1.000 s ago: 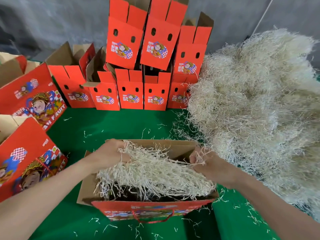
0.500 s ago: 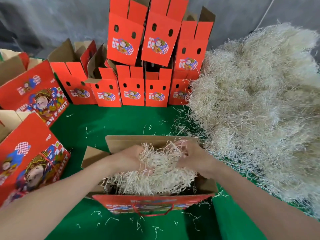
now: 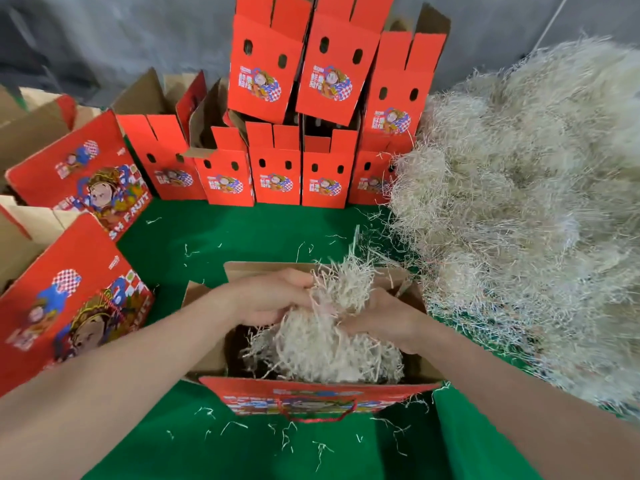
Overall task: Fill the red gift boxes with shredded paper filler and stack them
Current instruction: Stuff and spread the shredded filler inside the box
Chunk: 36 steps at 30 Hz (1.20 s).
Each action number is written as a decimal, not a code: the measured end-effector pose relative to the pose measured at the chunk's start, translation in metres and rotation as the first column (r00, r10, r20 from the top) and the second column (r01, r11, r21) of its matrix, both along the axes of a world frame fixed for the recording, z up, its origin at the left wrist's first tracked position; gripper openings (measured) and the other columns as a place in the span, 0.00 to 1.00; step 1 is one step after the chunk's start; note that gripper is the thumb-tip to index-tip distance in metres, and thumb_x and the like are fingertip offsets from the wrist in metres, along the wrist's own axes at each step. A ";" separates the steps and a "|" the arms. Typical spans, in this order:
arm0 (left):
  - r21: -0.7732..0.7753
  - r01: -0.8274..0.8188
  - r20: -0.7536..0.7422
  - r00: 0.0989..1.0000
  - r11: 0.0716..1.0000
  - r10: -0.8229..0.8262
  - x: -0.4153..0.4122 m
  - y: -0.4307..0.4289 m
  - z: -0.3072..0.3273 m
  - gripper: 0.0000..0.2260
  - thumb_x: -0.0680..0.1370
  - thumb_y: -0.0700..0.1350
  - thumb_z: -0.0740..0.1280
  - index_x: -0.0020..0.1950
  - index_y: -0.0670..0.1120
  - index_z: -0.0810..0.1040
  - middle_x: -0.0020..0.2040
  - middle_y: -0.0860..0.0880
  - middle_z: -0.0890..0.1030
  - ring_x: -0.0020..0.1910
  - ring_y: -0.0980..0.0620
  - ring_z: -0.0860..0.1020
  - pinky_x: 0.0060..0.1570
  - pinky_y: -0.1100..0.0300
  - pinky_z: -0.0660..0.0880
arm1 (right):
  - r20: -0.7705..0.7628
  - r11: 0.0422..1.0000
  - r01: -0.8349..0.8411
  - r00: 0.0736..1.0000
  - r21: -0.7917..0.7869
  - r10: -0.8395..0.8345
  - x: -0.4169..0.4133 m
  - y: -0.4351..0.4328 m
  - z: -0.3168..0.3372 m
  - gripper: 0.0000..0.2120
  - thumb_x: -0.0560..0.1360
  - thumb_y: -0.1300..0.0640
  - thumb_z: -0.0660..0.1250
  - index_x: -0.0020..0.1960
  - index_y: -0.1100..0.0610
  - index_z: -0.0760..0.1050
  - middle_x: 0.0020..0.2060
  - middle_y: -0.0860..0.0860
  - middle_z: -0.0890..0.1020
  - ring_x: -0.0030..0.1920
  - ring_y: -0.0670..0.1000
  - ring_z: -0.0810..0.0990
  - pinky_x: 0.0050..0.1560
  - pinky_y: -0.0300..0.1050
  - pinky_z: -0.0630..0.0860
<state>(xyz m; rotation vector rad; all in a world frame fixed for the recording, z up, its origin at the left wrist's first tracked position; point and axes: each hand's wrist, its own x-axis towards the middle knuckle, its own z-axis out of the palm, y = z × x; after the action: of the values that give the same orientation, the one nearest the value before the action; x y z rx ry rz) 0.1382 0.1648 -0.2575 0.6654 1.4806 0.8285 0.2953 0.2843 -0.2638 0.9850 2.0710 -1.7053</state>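
An open red gift box (image 3: 311,398) with brown inner flaps stands on the green cloth in front of me. A wad of pale shredded paper filler (image 3: 322,344) lies inside it. My left hand (image 3: 273,299) and my right hand (image 3: 381,317) meet over the middle of the box, fingers curled into a bunch of the shredded paper that sticks up between them. Both hands are partly buried in the strands.
A big heap of shredded paper (image 3: 519,209) fills the right side. Several open red boxes are stacked two high at the back (image 3: 304,133). More red boxes (image 3: 76,317) stand at the left. Loose strands lie on the green cloth (image 3: 214,233).
My hands have come together from the box's two ends to its middle, bunching the spread-out filler into a tighter wad. The view has tilted slightly.
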 end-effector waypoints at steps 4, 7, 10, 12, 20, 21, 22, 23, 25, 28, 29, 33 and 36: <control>0.068 -0.098 0.202 0.976 0.993 0.082 -0.036 -0.038 -0.001 0.21 0.70 0.33 0.66 0.63 0.43 0.76 0.52 0.43 0.81 0.48 0.48 0.80 0.49 0.53 0.77 | 0.061 0.987 0.163 0.985 -0.003 -0.162 0.012 0.013 -0.010 0.17 0.70 0.56 0.72 0.46 0.58 0.63 0.38 0.52 0.69 0.39 0.49 0.69 0.50 0.46 0.70; -0.035 -0.077 0.024 0.997 0.996 0.078 -0.024 -0.040 -0.009 0.26 0.70 0.34 0.69 0.67 0.43 0.69 0.61 0.44 0.76 0.62 0.46 0.74 0.65 0.48 0.69 | 0.003 0.966 0.212 0.977 -0.149 -0.214 0.011 0.004 -0.009 0.41 0.66 0.48 0.74 0.68 0.62 0.57 0.69 0.57 0.62 0.71 0.57 0.58 0.71 0.58 0.53; -0.161 -0.092 -0.029 0.996 0.983 0.088 0.000 -0.030 -0.018 0.28 0.71 0.35 0.69 0.68 0.43 0.62 0.65 0.50 0.66 0.72 0.47 0.60 0.72 0.52 0.51 | 0.025 0.972 0.171 0.985 -0.163 -0.169 0.001 -0.003 -0.013 0.52 0.66 0.42 0.72 0.74 0.62 0.45 0.73 0.56 0.55 0.73 0.56 0.52 0.71 0.57 0.50; -0.172 -0.193 -0.066 0.981 0.966 0.184 0.005 -0.023 -0.025 0.28 0.71 0.35 0.69 0.69 0.41 0.61 0.70 0.42 0.64 0.72 0.45 0.59 0.72 0.51 0.51 | 0.030 0.971 0.111 0.994 -0.210 -0.107 0.000 -0.002 -0.012 0.47 0.64 0.43 0.73 0.72 0.62 0.55 0.70 0.49 0.62 0.73 0.54 0.52 0.71 0.57 0.47; -0.139 -0.280 -0.158 0.953 0.950 0.258 -0.010 -0.032 -0.037 0.16 0.75 0.31 0.63 0.58 0.47 0.70 0.55 0.50 0.74 0.61 0.62 0.73 0.62 0.66 0.68 | 0.039 0.970 0.081 0.996 -0.230 -0.074 0.012 0.000 -0.014 0.45 0.60 0.49 0.78 0.68 0.63 0.59 0.63 0.51 0.69 0.69 0.53 0.61 0.72 0.57 0.50; -0.135 -0.250 -0.150 0.962 0.959 0.230 -0.005 -0.030 -0.033 0.16 0.74 0.29 0.64 0.53 0.49 0.71 0.46 0.54 0.74 0.49 0.69 0.77 0.47 0.74 0.73 | 0.038 0.966 0.023 0.999 -0.257 -0.013 0.007 -0.007 -0.009 0.50 0.57 0.45 0.78 0.69 0.63 0.59 0.65 0.50 0.67 0.70 0.52 0.60 0.72 0.56 0.49; -0.125 -0.211 -0.158 0.969 0.970 0.190 0.000 -0.026 -0.033 0.18 0.72 0.29 0.65 0.54 0.48 0.70 0.44 0.56 0.73 0.44 0.68 0.77 0.37 0.78 0.71 | 0.052 0.965 -0.012 0.998 -0.262 0.026 0.001 -0.015 -0.008 0.57 0.54 0.43 0.79 0.72 0.63 0.53 0.69 0.51 0.63 0.72 0.52 0.57 0.72 0.55 0.49; -0.110 -0.170 -0.185 0.972 0.979 0.148 0.005 -0.023 -0.033 0.20 0.72 0.29 0.66 0.58 0.48 0.70 0.45 0.56 0.73 0.47 0.65 0.76 0.37 0.78 0.70 | 0.083 0.970 -0.018 0.996 -0.241 0.039 -0.006 -0.022 -0.009 0.62 0.53 0.43 0.79 0.75 0.60 0.46 0.72 0.52 0.58 0.73 0.53 0.55 0.71 0.55 0.50; -0.108 -0.122 -0.248 0.964 0.987 0.092 0.007 -0.021 -0.032 0.27 0.71 0.31 0.68 0.66 0.46 0.66 0.53 0.56 0.72 0.56 0.58 0.71 0.55 0.69 0.68 | 0.113 0.985 -0.005 0.993 -0.173 0.024 -0.017 -0.027 -0.014 0.57 0.59 0.52 0.79 0.75 0.55 0.44 0.73 0.54 0.56 0.72 0.56 0.57 0.70 0.56 0.54; -0.106 -0.133 -0.258 0.961 0.985 0.102 -0.014 -0.034 -0.026 0.33 0.68 0.35 0.73 0.70 0.48 0.65 0.62 0.54 0.71 0.65 0.54 0.66 0.64 0.57 0.62 | 0.131 0.998 -0.010 0.991 -0.055 0.017 -0.008 -0.012 -0.010 0.38 0.67 0.60 0.72 0.71 0.59 0.57 0.61 0.48 0.69 0.68 0.55 0.65 0.67 0.53 0.61; -0.100 -0.160 -0.263 0.956 0.982 0.129 -0.023 -0.041 -0.024 0.34 0.68 0.35 0.73 0.71 0.48 0.64 0.67 0.51 0.69 0.66 0.53 0.65 0.66 0.55 0.60 | 0.132 0.999 0.013 0.991 -0.029 -0.009 0.000 -0.004 -0.007 0.31 0.68 0.61 0.71 0.68 0.59 0.62 0.55 0.46 0.70 0.65 0.54 0.68 0.67 0.53 0.62; -0.122 -0.186 -0.217 0.964 0.975 0.157 -0.035 -0.051 -0.025 0.36 0.69 0.33 0.71 0.73 0.50 0.60 0.75 0.48 0.57 0.72 0.50 0.57 0.71 0.52 0.50 | 0.126 0.997 0.068 0.990 -0.040 -0.063 0.013 0.004 -0.003 0.13 0.70 0.64 0.68 0.52 0.55 0.71 0.46 0.47 0.74 0.57 0.51 0.68 0.66 0.52 0.58; -0.205 -0.168 -0.074 0.985 0.964 0.156 -0.023 -0.043 -0.024 0.46 0.65 0.41 0.75 0.76 0.45 0.52 0.76 0.47 0.54 0.74 0.48 0.52 0.72 0.49 0.47 | 0.090 0.986 0.102 0.992 -0.133 -0.091 0.008 0.000 -0.009 0.42 0.64 0.60 0.73 0.73 0.55 0.56 0.66 0.53 0.68 0.68 0.55 0.63 0.71 0.55 0.50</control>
<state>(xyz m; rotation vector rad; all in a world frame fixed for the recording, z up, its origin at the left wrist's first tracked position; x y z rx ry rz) 0.1149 0.1221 -0.2818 0.4166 1.6645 0.7678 0.3034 0.2840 -0.2727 1.1087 1.8547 -1.7948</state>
